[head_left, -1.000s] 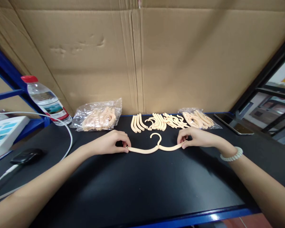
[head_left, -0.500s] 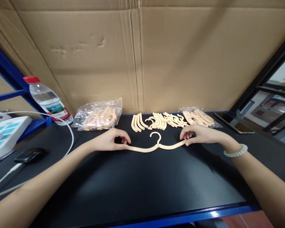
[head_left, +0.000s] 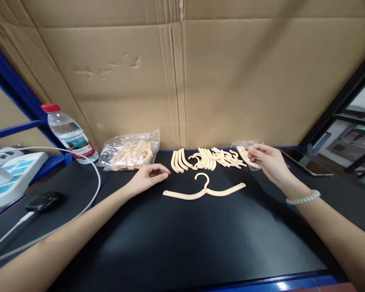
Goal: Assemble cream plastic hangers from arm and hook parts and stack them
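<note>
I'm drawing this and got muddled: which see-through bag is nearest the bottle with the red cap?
The left bag, just right of the bottle. The right bag sits farther away, partly hidden by the right hand, and looks smaller.

A beige hanger (head_left: 185,196) lies on the black tabletop (head_left: 182,243), apart from the left hand (head_left: 149,177) and right hand (head_left: 270,163).

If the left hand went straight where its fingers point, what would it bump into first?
Probably the small row of curved cream pieces, just beyond the left hand; it might pass over them, since its height is hard to judge.
</note>
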### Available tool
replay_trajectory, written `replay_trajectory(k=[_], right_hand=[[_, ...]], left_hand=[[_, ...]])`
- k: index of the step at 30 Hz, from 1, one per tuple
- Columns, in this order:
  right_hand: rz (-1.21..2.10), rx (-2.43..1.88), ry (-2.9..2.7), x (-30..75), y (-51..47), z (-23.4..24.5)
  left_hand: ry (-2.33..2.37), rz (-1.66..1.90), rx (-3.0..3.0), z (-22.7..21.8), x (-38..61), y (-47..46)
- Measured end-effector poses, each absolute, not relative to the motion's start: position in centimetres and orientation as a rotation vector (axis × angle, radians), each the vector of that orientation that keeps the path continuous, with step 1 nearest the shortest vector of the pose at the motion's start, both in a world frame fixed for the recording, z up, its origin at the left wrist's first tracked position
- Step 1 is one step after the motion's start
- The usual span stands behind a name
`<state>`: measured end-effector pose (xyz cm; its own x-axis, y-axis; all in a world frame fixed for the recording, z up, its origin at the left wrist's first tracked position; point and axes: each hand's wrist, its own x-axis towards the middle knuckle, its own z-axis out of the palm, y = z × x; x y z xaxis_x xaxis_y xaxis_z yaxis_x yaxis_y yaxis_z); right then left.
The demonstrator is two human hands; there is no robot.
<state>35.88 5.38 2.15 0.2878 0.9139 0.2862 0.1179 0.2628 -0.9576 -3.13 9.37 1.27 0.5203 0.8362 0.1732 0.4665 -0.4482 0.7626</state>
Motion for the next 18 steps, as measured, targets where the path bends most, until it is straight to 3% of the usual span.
replay_trajectory(k=[18], right_hand=[[0.821, -1.148, -0.871, 39.3, 7.2, 0.0]], left_hand=[[1.008, 0.751, 2.053, 1.1, -3.3, 9.6]])
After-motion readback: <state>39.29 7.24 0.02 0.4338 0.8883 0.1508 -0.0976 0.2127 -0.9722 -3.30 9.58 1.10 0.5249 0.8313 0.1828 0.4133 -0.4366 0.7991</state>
